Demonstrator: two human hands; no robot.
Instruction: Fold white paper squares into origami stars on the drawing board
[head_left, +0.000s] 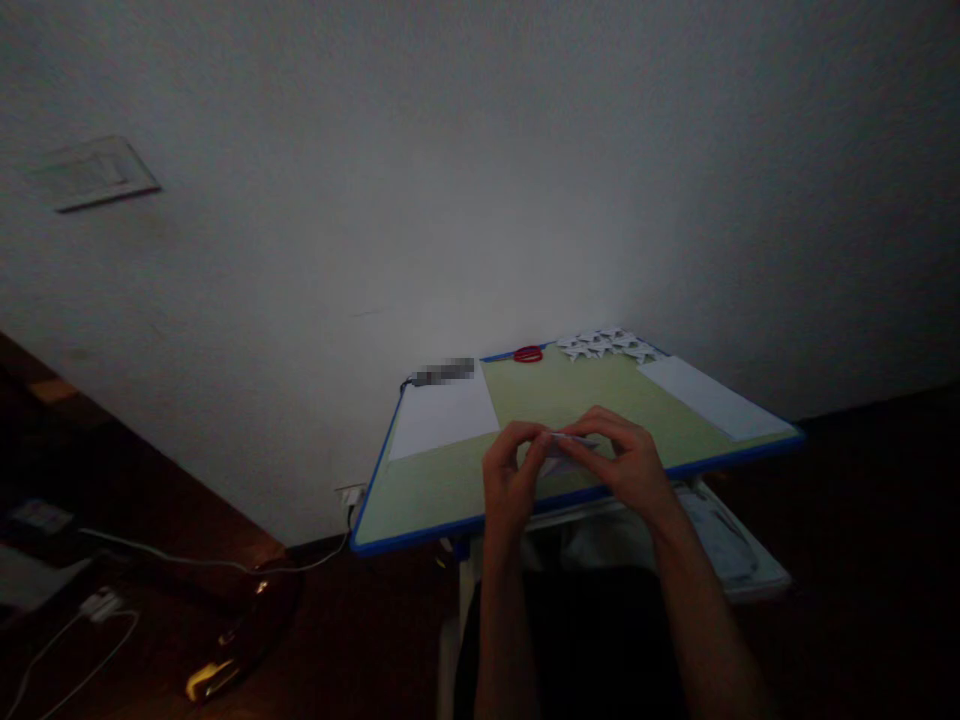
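Note:
A small folded piece of white paper (559,455) is held up over the front edge of the table. My left hand (514,470) pinches it from the left between thumb and fingers. From the other side my right hand (622,460) is closed on the same paper, with the fingertips of both hands close together. The exact shape of the fold is partly hidden behind the fingers. Several small folded paper pieces (604,344) lie grouped at the table's back right corner.
The green table (442,490) has a blue rim and stands against a wall. White sheets (450,415) lie at its left, and a paper stack (712,395) at its right. Red-handled scissors (528,354) rest at the back edge. A white cable (202,563) runs at left.

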